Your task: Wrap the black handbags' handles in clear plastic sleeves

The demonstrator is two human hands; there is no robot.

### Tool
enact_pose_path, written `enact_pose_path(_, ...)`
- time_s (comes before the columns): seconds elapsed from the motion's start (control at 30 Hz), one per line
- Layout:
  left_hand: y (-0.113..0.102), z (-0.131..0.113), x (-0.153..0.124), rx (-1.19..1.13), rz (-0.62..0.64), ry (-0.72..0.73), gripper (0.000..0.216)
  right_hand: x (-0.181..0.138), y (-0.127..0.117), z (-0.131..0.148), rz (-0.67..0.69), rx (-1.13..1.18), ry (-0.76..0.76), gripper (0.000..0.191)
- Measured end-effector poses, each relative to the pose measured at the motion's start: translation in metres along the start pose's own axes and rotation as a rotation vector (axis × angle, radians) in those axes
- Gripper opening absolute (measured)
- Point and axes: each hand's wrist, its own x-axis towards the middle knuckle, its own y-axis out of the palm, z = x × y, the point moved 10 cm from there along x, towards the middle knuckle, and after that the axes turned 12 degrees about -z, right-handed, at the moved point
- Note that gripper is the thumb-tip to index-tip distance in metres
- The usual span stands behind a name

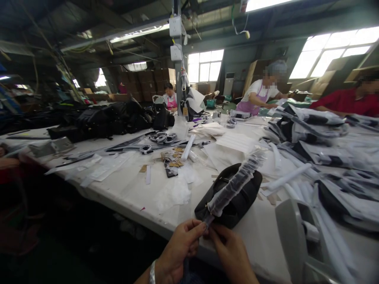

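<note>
A black bag [229, 197] lies at the table's front edge, right in front of me. Across it runs a strap wrapped in wrinkled clear plastic [233, 185], its near end coming toward me. My left hand [182, 244] pinches that near end between thumb and fingers; a bracelet is on the wrist. Close against it, my right hand [232, 250] has its fingers closed at the same end of the strap, under the bag's near side. The right fingertips are partly hidden.
A grey tape dispenser [300, 232] stands at the right. Plastic-wrapped bags [322, 154] pile up behind it. Tags [174, 157], coiled straps [161, 138] and white sheets [233, 142] lie mid-table. Black bags [100, 120] are heaped far left. Several people work around, one in a pink apron [251, 98].
</note>
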Motion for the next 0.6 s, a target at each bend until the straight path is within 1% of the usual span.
enact_pose_path(0.03,0.000,0.001,0.001,-0.007,0.009,0.001,0.038,-0.006,0.001,-0.004,0.017,0.110,0.052,0.040)
enact_pose_path(0.1,0.002,0.003,0.002,-0.045,0.029,-0.012,0.037,-0.017,0.010,-0.011,0.058,0.405,0.198,0.052)
enact_pose_path(0.17,0.004,0.006,0.002,-0.103,0.066,-0.053,0.037,-0.026,0.028,-0.012,0.132,0.718,0.355,0.059)
enact_pose_path(0.23,0.009,0.010,0.001,-0.172,0.113,-0.112,0.038,-0.030,0.047,-0.007,0.194,0.941,0.481,0.057)
enact_pose_path(0.3,0.013,0.012,0.001,-0.222,0.158,-0.146,0.038,-0.027,0.060,-0.003,0.202,1.048,0.560,0.045)
enact_pose_path(0.37,0.015,0.010,0.002,-0.213,0.184,-0.117,0.039,-0.020,0.067,-0.004,0.153,1.091,0.604,0.032)
enact_pose_path(0.4,0.015,0.008,0.002,-0.187,0.187,-0.089,0.040,-0.017,0.069,-0.004,0.131,1.096,0.609,0.028)
enact_pose_path(0.47,0.013,0.004,0.004,-0.127,0.171,-0.033,0.042,-0.015,0.070,-0.003,0.119,1.070,0.572,0.031)
enact_pose_path(0.53,0.010,0.002,0.007,-0.073,0.146,0.005,0.045,-0.018,0.063,0.000,0.145,0.958,0.451,0.040)
enact_pose_path(0.6,0.006,0.000,0.010,-0.016,0.127,0.038,0.048,-0.025,0.045,0.004,0.162,0.704,0.277,0.048)
